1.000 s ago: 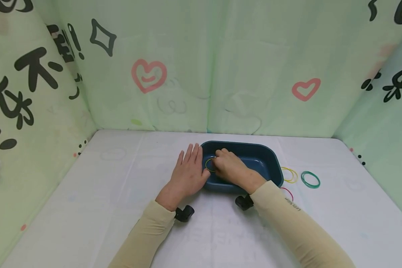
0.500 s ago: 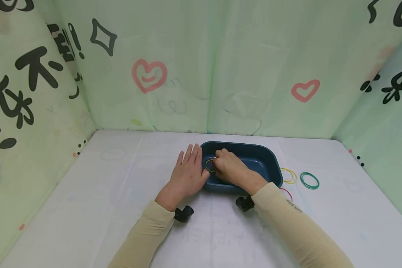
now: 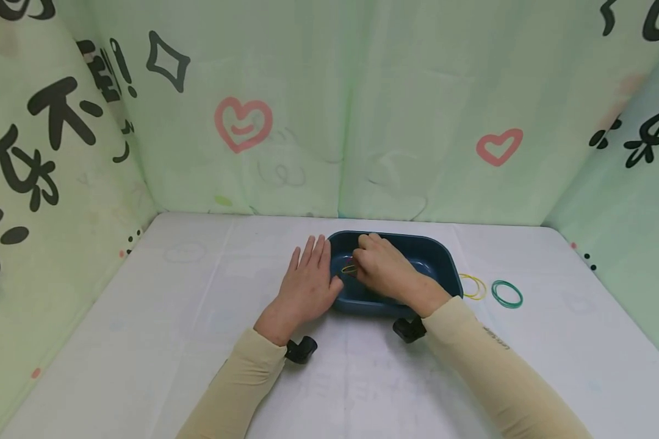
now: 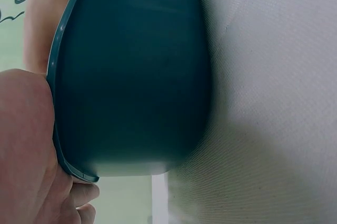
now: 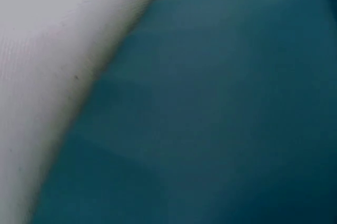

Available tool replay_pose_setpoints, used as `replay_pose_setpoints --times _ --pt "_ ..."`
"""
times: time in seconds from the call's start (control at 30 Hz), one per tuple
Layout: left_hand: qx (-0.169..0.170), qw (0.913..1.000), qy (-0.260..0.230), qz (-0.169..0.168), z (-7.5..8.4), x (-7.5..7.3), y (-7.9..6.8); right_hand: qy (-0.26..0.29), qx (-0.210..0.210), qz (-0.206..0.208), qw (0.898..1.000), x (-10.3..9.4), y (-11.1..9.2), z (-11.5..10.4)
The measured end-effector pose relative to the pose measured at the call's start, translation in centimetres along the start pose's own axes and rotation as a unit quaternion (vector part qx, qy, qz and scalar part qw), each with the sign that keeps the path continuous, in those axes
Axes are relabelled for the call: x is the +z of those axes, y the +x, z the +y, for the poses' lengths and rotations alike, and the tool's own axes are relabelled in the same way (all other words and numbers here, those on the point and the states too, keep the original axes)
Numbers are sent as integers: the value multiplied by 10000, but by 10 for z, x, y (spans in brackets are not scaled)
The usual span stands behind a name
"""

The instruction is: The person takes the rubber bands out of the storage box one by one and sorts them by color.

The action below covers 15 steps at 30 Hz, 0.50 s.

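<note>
In the head view a dark blue plastic basin (image 3: 445,253) stands on the table. My left hand (image 3: 307,286) lies along its left rim, fingers straight and thumb at the near left corner. The left wrist view shows that hand (image 4: 23,145) against the rim. My right hand (image 3: 384,268) is inside the basin, fingers curled, pinching a yellow rubber band (image 3: 348,269) whose loop sticks out to the left. Its fingertips are hidden beneath the knuckles. The right wrist view shows only the basin's outer wall (image 5: 210,103) and tablecloth, not the hand.
Right of the basin lie yellow rubber bands (image 3: 476,286) and, farther right, green rubber bands (image 3: 507,294). A white cloth covers the table (image 3: 198,292). Green printed curtains (image 3: 307,110) stand behind and at both sides.
My right hand has risen slightly and shifted right, and the yellow band's visible loop looks flatter. The red band beside the basin is now hidden by the right sleeve. The left hand stays put.
</note>
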State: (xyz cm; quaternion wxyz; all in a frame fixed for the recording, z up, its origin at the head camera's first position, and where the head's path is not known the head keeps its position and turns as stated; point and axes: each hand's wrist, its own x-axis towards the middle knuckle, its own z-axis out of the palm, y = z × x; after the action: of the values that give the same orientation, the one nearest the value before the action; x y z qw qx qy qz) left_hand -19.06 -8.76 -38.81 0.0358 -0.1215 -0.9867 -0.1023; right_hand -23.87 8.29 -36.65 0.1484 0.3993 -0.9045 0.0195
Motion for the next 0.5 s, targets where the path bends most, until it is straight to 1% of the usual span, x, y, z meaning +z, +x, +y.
replay_pose_setpoints --times 0.13,0.5 --pt "5 10000 -8 31 0 0 0 28 42 -40 10000 -5 -1 2" --pt "9 10000 -47 41 0 0 1 96 166 52 9998 -16 -7 6"
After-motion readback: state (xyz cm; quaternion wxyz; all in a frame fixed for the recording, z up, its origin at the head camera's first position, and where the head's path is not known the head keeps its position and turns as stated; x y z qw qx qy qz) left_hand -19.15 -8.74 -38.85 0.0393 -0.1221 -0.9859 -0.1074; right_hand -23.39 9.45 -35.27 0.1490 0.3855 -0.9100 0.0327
